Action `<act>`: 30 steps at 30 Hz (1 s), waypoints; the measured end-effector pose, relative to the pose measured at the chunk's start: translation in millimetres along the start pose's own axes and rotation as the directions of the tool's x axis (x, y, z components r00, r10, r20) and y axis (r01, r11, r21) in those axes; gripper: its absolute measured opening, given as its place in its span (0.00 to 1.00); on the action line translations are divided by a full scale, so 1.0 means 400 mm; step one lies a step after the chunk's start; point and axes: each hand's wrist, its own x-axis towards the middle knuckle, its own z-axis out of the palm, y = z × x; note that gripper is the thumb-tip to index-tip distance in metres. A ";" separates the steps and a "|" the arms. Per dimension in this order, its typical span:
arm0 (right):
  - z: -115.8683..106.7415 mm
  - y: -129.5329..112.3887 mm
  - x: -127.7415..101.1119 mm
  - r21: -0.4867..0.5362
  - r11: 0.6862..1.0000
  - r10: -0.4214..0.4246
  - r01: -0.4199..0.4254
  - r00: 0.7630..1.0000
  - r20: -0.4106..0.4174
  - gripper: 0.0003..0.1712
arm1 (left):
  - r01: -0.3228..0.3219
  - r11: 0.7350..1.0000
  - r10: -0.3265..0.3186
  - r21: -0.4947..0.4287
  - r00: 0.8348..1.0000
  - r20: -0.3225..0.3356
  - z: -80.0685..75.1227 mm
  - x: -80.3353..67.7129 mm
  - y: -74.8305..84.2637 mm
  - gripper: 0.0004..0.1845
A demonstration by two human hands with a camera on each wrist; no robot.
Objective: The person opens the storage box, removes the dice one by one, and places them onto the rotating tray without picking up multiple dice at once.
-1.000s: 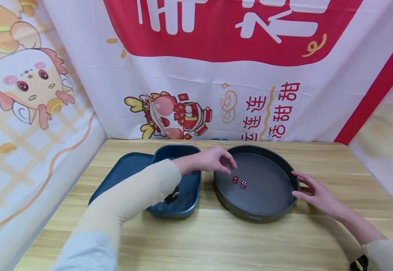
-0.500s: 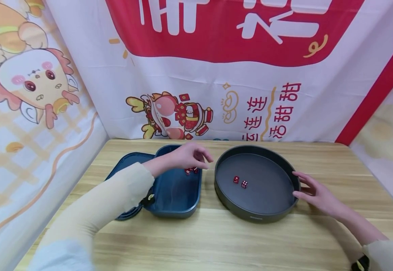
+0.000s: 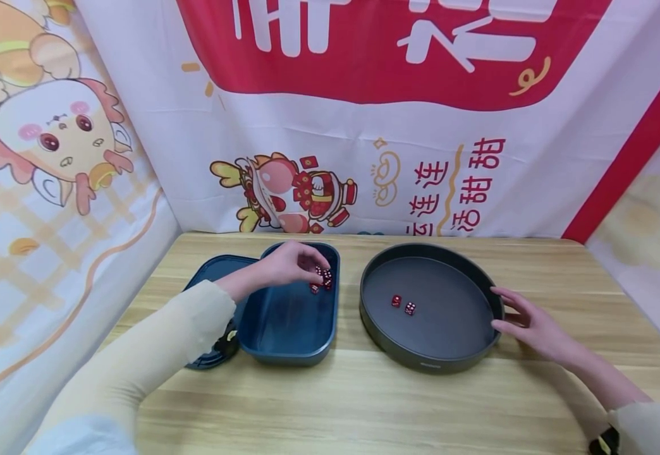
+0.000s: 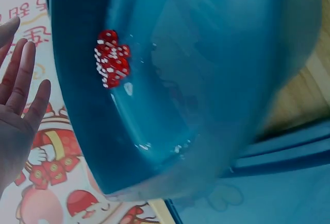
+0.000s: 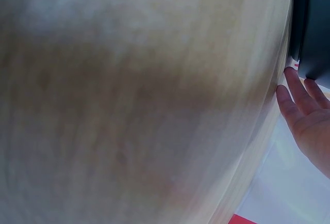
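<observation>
My left hand is over the far end of a dark blue rectangular box, its fingers loosely bent just above a cluster of red dice. In the left wrist view those dice lie together along the box's inner wall, and the fingers of the left hand are spread with nothing between them. Two red dice lie apart on the floor of a round dark grey pan. Against the pan's right side, my right hand rests its fairly straight fingertips.
A dark blue lid lies left of the box, partly hidden by my left arm. Box and pan stand side by side on a wooden table, with a narrow gap between. Printed cloth hangs behind and at both sides.
My left hand has moved left, from above the pan's left edge to above the dice in the box. The right hand, the pan and its two dice stay put.
</observation>
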 end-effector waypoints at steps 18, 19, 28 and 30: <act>0.004 0.010 -0.001 0.006 0.999 -0.047 0.047 0.998 -0.030 0.36 | 0.080 0.992 -0.081 0.093 0.997 0.006 -0.006 0.003 -0.101 0.15; 0.004 0.011 -0.001 0.006 0.999 -0.051 0.051 0.998 -0.032 0.36 | 0.085 0.992 -0.086 0.095 0.996 0.006 -0.006 0.003 -0.106 0.14; 0.003 0.006 0.000 0.008 0.999 -0.049 0.049 0.999 -0.022 0.36 | 0.128 0.986 -0.133 0.109 0.990 0.040 0.011 0.008 -0.138 0.14; 0.004 0.003 0.002 0.011 0.999 -0.045 0.045 0.999 -0.019 0.36 | 0.124 0.987 -0.130 0.104 0.990 0.049 0.015 0.011 -0.142 0.14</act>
